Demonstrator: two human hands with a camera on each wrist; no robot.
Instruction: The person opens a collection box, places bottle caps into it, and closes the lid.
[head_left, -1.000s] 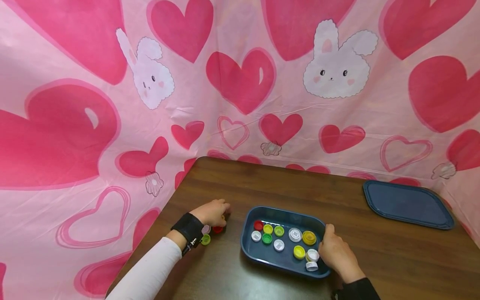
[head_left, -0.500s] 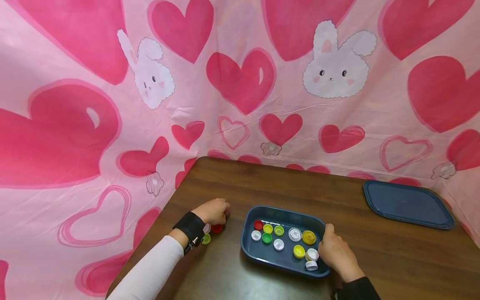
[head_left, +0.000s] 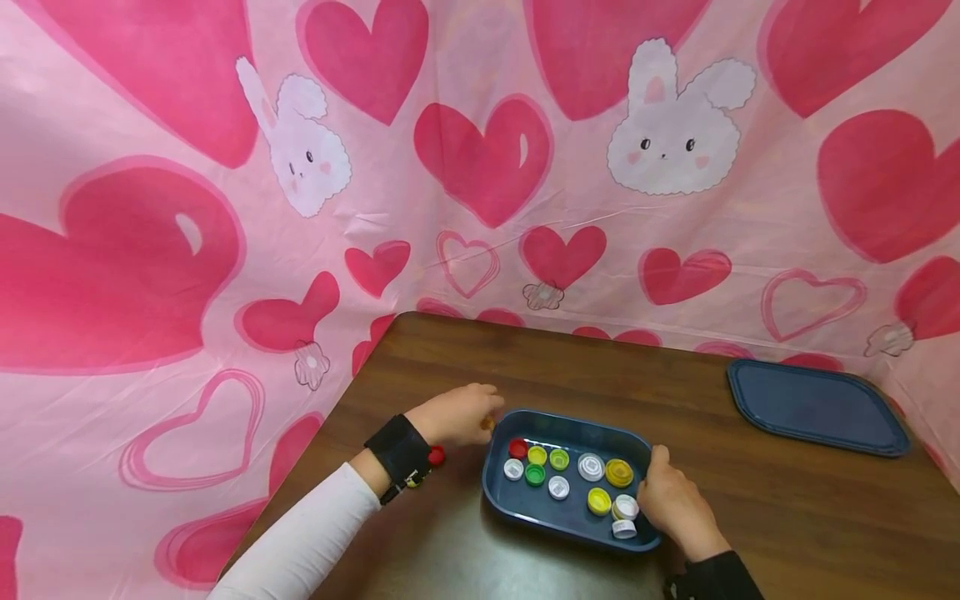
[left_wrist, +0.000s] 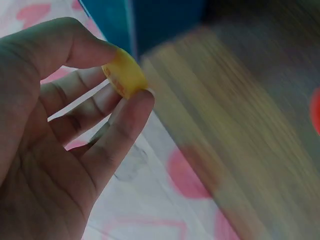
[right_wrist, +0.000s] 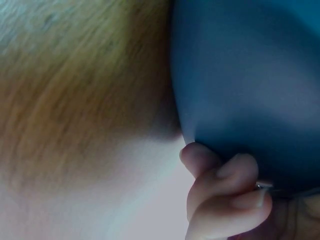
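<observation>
Between thumb and fingertip, my left hand [head_left: 456, 415] pinches a yellow bottle cap [left_wrist: 127, 75], seen edge-on in the left wrist view. In the head view this hand is at the upper left corner of a deep blue tray [head_left: 525, 507]. Inside the tray lie several bottle caps: a red cap [head_left: 518, 448], a green cap [head_left: 535, 475], yellow ones and white ones. My right hand [head_left: 677, 504] grips the tray's right end, its fingers [right_wrist: 230, 172] curled against the tray's outside in the right wrist view.
Left of the tray, a red cap [head_left: 437, 455] and a partly hidden yellow-green cap [head_left: 415, 482] lie on the wooden table [head_left: 465, 358] by the left wrist. A flat blue lid-like tray [head_left: 817, 407] lies at the back right. A pink heart-print cloth [head_left: 480, 275] hangs behind.
My left hand has moved right, from the loose caps to the tray's left edge, carrying the yellow cap. The right hand and the tray stay in place.
</observation>
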